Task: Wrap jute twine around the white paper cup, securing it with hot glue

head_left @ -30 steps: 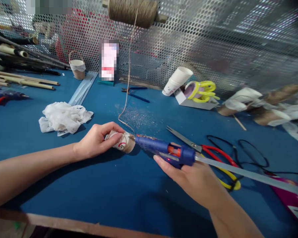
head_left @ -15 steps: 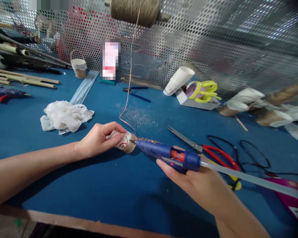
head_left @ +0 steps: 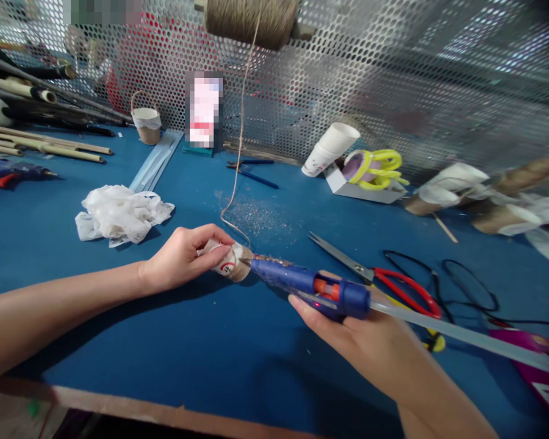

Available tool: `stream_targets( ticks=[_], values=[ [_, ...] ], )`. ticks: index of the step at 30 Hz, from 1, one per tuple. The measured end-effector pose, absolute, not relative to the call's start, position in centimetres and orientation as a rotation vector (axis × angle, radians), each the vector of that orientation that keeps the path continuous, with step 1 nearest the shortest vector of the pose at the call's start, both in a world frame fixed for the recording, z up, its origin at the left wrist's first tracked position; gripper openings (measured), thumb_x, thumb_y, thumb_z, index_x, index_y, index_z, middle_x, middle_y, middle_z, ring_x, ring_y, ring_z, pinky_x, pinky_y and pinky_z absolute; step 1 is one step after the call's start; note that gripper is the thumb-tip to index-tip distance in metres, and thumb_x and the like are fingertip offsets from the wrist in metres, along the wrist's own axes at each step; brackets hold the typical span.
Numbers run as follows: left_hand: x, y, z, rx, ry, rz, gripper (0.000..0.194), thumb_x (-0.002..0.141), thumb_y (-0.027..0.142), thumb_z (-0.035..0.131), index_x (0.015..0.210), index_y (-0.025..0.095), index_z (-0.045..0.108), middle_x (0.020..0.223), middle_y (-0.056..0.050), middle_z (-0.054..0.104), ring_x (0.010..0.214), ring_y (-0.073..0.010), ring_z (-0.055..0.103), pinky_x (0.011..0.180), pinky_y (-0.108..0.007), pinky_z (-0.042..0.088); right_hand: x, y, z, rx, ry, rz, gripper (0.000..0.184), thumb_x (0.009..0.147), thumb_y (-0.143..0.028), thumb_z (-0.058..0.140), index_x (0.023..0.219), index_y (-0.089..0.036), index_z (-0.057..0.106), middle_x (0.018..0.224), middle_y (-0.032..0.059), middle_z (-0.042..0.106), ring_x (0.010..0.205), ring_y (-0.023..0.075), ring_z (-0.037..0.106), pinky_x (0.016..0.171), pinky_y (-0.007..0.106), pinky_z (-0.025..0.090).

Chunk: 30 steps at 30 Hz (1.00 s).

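My left hand (head_left: 187, 256) is closed around a small paper cup (head_left: 229, 263) that lies tilted on its side, its base toward the right. Twine wraps the cup's base end, and a loose strand of twine (head_left: 232, 192) runs from there up to a spool (head_left: 251, 23). My right hand (head_left: 348, 332) grips a blue hot glue gun (head_left: 297, 281) from below, with a long clear glue stick (head_left: 457, 332) sticking out of its rear. The gun's nozzle meets the twine-wrapped part of the cup; the exact contact point is too small to make out.
Scissors (head_left: 348, 259) with red handles lie beyond the glue gun. Crumpled white lace (head_left: 123, 213) sits at left, near a finished little basket (head_left: 146, 125). Stacked paper cups (head_left: 332, 148) lean on a white box (head_left: 366, 189). A perforated metal panel (head_left: 279, 91) closes off the back.
The view has shifted very slightly. Both hands, the cup and the glue gun hold practically the same positions.
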State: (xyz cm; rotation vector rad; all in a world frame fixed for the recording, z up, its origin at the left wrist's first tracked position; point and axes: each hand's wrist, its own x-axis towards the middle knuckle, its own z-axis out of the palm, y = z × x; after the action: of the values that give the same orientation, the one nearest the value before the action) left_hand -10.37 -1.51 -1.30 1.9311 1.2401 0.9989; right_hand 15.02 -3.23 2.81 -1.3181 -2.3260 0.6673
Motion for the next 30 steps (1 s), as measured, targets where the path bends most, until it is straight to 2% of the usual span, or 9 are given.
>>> stream_targets(
  ticks=[13,18,21,26,30],
  values=[
    [-10.43,-1.44,-1.38,1.931,1.276,0.967,0.024,0.083,0.027,0.048,0.091,0.011,0.063,0.057,0.003,0.052,0.048,-0.0064,0.034,0.045,-0.017,0.03,14.99,-3.47,3.1,-1.32,-2.385,0.623,0.01,0.081,-0.031,0.051,0.075,-0.027,0.058,0.063,-0.0017,0.063,0.052,0.0169,0.059,0.049,0.028,0.047],
    [-10.37,-1.49,-1.16,1.942,1.275,0.989,0.024,0.083,0.027,0.048,0.09,0.01,0.063,0.052,0.006,0.045,0.046,-0.0058,0.031,0.043,-0.016,0.027,15.05,-3.62,2.75,-1.32,-2.39,0.565,0.009,0.081,-0.031,0.053,0.075,-0.026,0.057,0.067,-0.0021,0.065,0.058,0.017,0.062,0.052,0.027,0.047],
    [-10.38,-1.54,-1.2,1.944,1.266,0.996,0.024,0.083,0.027,0.048,0.089,0.01,0.063,0.053,0.005,0.047,0.046,-0.0056,0.031,0.043,-0.016,0.028,14.89,-3.63,2.87,-1.312,-2.397,0.56,0.007,0.08,-0.03,0.054,0.075,-0.025,0.055,0.072,-0.0015,0.066,0.063,0.0171,0.063,0.054,0.027,0.048],
    [-10.43,-1.52,-1.49,1.962,1.256,1.013,0.023,0.084,0.026,0.049,0.09,0.01,0.064,0.055,0.004,0.051,0.046,-0.0056,0.034,0.043,-0.015,0.029,14.47,-3.53,3.44,-1.332,-2.353,0.632,0.008,0.081,-0.031,0.053,0.076,-0.025,0.056,0.066,-0.0021,0.065,0.058,0.0171,0.062,0.053,0.028,0.048],
    [-10.48,-1.45,-1.7,1.994,1.233,1.021,0.021,0.084,0.025,0.05,0.091,0.011,0.064,0.058,0.002,0.057,0.047,-0.0057,0.039,0.044,-0.015,0.033,14.52,-3.31,3.33,-1.282,-2.338,0.596,0.006,0.079,-0.029,0.056,0.077,-0.025,0.059,0.072,-0.0004,0.068,0.064,0.0191,0.065,0.057,0.029,0.05]
  ],
)
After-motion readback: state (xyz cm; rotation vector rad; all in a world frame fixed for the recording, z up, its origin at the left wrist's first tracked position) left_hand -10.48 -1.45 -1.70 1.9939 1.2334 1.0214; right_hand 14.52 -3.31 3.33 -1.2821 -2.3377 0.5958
